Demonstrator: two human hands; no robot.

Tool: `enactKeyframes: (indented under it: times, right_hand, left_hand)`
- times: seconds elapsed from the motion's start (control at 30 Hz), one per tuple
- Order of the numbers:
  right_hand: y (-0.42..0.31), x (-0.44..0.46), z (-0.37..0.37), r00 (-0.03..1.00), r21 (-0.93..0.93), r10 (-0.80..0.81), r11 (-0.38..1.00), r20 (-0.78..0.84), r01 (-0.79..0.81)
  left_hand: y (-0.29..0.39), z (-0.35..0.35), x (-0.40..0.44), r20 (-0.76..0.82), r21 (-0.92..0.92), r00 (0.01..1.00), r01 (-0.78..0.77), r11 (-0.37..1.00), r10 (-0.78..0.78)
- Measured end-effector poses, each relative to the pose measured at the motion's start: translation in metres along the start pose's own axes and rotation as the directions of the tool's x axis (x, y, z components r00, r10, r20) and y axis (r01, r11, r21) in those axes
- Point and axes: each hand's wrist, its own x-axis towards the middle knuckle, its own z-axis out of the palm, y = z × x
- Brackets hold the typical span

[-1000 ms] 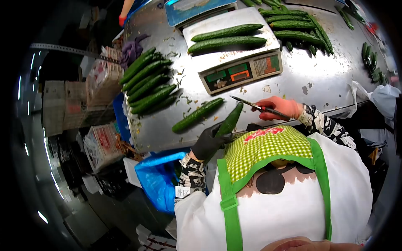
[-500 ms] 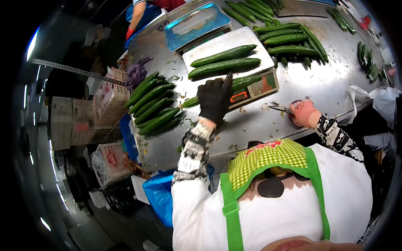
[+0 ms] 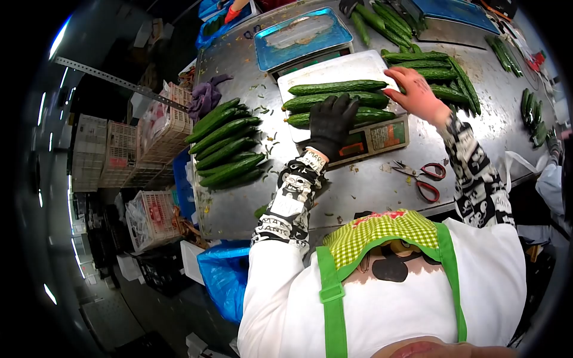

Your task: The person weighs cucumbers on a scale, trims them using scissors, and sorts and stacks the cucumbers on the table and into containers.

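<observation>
Three cucumbers lie side by side on the white scale plate (image 3: pixel 287 81). My left hand (image 3: pixel 333 122), in a black glove, rests over the lowest cucumber (image 3: pixel 373 116), its fingers pressed together on it. At the right ends of the cucumbers is my right hand (image 3: pixel 416 95), in a pinkish-orange glove, open, with fingertips near the top and middle cucumbers (image 3: pixel 340 88). Scissors with red handles (image 3: pixel 425 176) lie on the metal table (image 3: pixel 239 207), below the scale.
Cucumber piles lie left (image 3: pixel 227 143) and right (image 3: pixel 439 74) of the scale. Behind it stands a blue-trayed scale (image 3: pixel 304 37). A co-worker's gloved hand (image 3: pixel 349 6) touches cucumbers at the back. A blue bag (image 3: pixel 224 277) hangs at the near left edge.
The third cucumber has come onto the scale plate beside the other two under my left hand. My right hand has let go of the scissors and moved up to the cucumbers' right ends.
</observation>
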Motion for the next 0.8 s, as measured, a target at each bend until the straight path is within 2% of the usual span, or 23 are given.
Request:
enactKeyframes:
  times: [0.03, 0.07, 0.13, 0.23, 0.27, 0.33, 0.47, 0.53, 0.6, 0.67, 0.7, 0.73, 0.8]
  right_hand:
    - [0.004, 0.013, 0.011, 1.000, 0.032, -0.021, 0.999, -0.009, 0.021]
    - [0.014, 0.029, 0.026, 0.999, 0.070, -0.023, 0.997, 0.049, 0.019]
    - [-0.005, 0.054, 0.024, 0.972, 0.054, 0.029, 0.998, 0.232, -0.043]
    - [-0.022, 0.079, 0.035, 0.875, 0.096, 0.108, 0.980, 0.473, -0.173]
    - [-0.020, 0.089, 0.044, 0.869, 0.070, 0.052, 0.993, 0.493, -0.100]
    - [-0.016, 0.101, 0.057, 0.856, 0.126, 0.015, 0.988, 0.517, -0.093]
    - [-0.023, 0.110, 0.056, 0.856, 0.003, 0.047, 0.998, 0.514, -0.057]
    - [-0.018, 0.115, 0.063, 0.876, -0.111, 0.049, 0.994, 0.480, 0.006]
    - [-0.022, 0.108, 0.059, 0.944, -0.173, 0.009, 0.984, 0.329, 0.051]
    - [-0.013, 0.105, 0.066, 0.991, -0.164, -0.051, 0.984, 0.123, 0.071]
    - [-0.020, 0.107, 0.053, 0.967, -0.111, 0.095, 0.991, 0.235, -0.070]
    - [-0.024, 0.110, 0.037, 0.937, -0.125, 0.164, 0.984, 0.310, -0.131]
    - [-0.002, 0.105, 0.039, 0.962, 0.174, 0.175, 0.962, 0.208, -0.213]
  left_hand:
    - [0.000, -0.002, 0.000, 0.000, -0.005, 1.000, 0.003, 1.000, -0.003]
    - [-0.001, -0.003, 0.001, 0.013, -0.006, 1.000, -0.002, 1.000, 0.002]
    - [-0.002, -0.012, 0.000, 0.037, -0.003, 0.999, -0.012, 1.000, 0.012]
    - [-0.004, -0.011, 0.001, 0.135, -0.045, 0.988, 0.086, 0.995, -0.079]
    - [-0.004, -0.012, 0.003, 0.160, -0.052, 0.981, 0.122, 0.991, -0.113]
    - [-0.007, -0.007, 0.005, 0.183, -0.018, 0.975, 0.128, 0.992, -0.123]
    - [-0.001, -0.010, 0.012, 0.180, -0.010, 0.966, 0.190, 0.982, -0.185]
    - [-0.001, -0.011, 0.021, 0.256, 0.015, 0.943, 0.217, 0.976, -0.214]
    - [0.002, -0.021, 0.023, 0.291, 0.034, 0.927, 0.237, 0.971, -0.237]
    - [0.002, -0.020, 0.026, 0.293, 0.054, 0.922, 0.249, 0.967, -0.254]
    - [0.000, -0.017, 0.026, 0.300, 0.066, 0.922, 0.235, 0.970, -0.244]
    - [-0.002, -0.013, 0.025, 0.272, 0.058, 0.935, 0.220, 0.974, -0.227]
    - [-0.004, -0.011, 0.021, 0.220, 0.031, 0.955, 0.195, 0.980, -0.197]
